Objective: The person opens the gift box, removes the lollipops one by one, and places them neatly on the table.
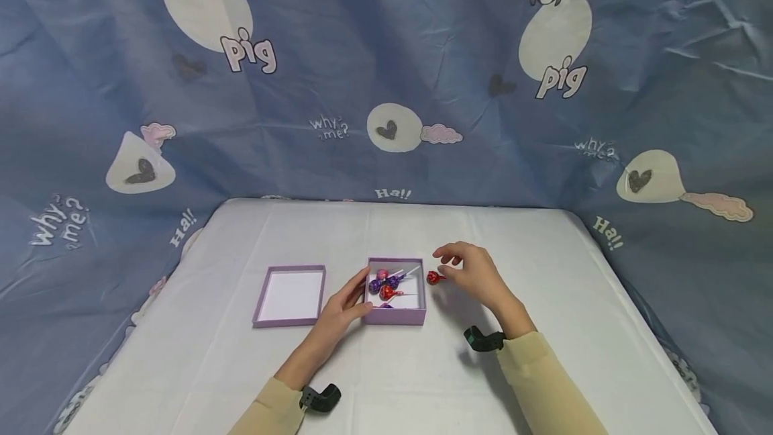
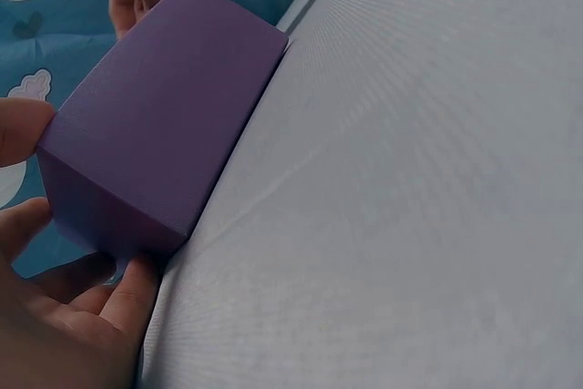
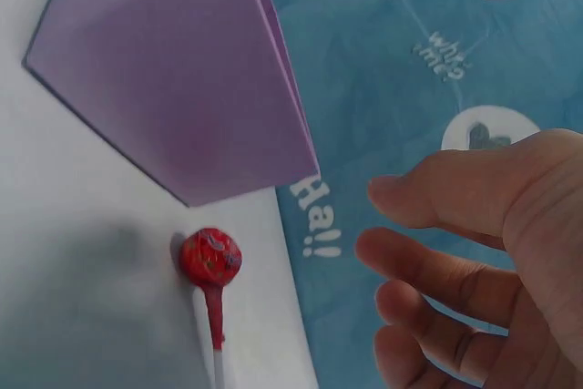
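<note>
A purple open box (image 1: 395,316) stands on the white table with several wrapped lollipops inside, among them a red lollipop (image 1: 386,293) and a purple lollipop (image 1: 375,285). My left hand (image 1: 344,307) holds the box at its left side, the thumb by the near corner and the fingers along the wall. Beside the box's right wall lies another red lollipop (image 3: 210,259), its white stick on the cloth. Just above and to the right of it is my right hand (image 1: 474,274), fingers loosely bent. In the right wrist view, a gap shows between thumb and fingers, with nothing held.
Left of the box lies its purple-edged lid (image 1: 294,295), inner side up. A white cloth (image 1: 386,381) covers the table. Behind it hangs a blue patterned curtain (image 1: 338,173). Each wrist wears a black band device (image 1: 483,339).
</note>
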